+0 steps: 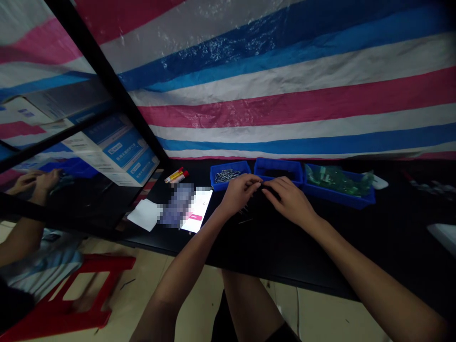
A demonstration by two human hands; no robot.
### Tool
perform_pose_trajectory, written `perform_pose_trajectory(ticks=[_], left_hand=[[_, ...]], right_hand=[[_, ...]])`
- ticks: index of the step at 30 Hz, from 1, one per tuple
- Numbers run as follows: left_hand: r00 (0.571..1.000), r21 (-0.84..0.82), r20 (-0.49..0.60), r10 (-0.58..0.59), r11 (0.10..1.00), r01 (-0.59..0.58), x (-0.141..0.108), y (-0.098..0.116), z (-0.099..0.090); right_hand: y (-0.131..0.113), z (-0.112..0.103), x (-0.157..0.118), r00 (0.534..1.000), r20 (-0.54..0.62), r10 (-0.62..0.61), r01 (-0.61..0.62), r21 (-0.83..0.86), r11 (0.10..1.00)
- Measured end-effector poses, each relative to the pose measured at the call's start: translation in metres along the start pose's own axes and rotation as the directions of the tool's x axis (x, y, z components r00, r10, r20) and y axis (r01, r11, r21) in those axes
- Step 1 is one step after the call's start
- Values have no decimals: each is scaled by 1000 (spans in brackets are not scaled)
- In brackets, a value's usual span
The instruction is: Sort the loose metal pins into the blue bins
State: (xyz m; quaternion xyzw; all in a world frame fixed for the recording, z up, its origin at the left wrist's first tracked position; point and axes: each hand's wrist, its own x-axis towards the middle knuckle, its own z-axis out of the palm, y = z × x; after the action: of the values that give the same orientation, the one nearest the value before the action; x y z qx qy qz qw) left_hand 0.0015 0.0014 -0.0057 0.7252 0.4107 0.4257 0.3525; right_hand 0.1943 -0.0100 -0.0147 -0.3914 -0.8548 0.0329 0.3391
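My left hand (pixel 239 194) and my right hand (pixel 288 202) sit close together above a black tabletop (pixel 285 251), their fingertips meeting in front of the blue bins. Something small and dark may lie between the fingers, but it is too small to tell. Just behind my left hand, a blue plastic bin (pixel 230 174) holds several thin metal pins or nails. My right hand is nearest a second blue bin (pixel 278 168) with dark contents. A few loose thin pieces (pixel 245 221) lie on the tabletop below my left hand.
A third blue bin (pixel 338 186) holds green parts. To the left lie a lit phone (pixel 201 211), partly blurred out, a white cloth (pixel 144 214) and a yellow-and-red tube (pixel 176 175). A mirror (pixel 71 190) stands at left, with a striped tarp (pixel 285 104) behind and a red stool (pixel 71 289) below.
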Motion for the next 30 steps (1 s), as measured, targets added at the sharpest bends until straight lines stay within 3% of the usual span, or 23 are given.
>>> perform_pose_trajectory(ticks=[5,10,16,30], left_hand=[[997,-331,32,-68,941,75,2,0,0],[995,-428,11,-102,898,97,3,5,-3],[993,-341,-29,-118,935,102,3,4,-5],[993,-166,-56,-99,982,88,2,5,-8]], right_hand=[[-3,1,0,1000,-5,21,-21,66,998],[-4,-2,2,996,-81,34,-26,100,995],[-1,-7,2,981,-188,44,-38,32,999],[1,-8,3,983,-183,16,-12,25,1000]])
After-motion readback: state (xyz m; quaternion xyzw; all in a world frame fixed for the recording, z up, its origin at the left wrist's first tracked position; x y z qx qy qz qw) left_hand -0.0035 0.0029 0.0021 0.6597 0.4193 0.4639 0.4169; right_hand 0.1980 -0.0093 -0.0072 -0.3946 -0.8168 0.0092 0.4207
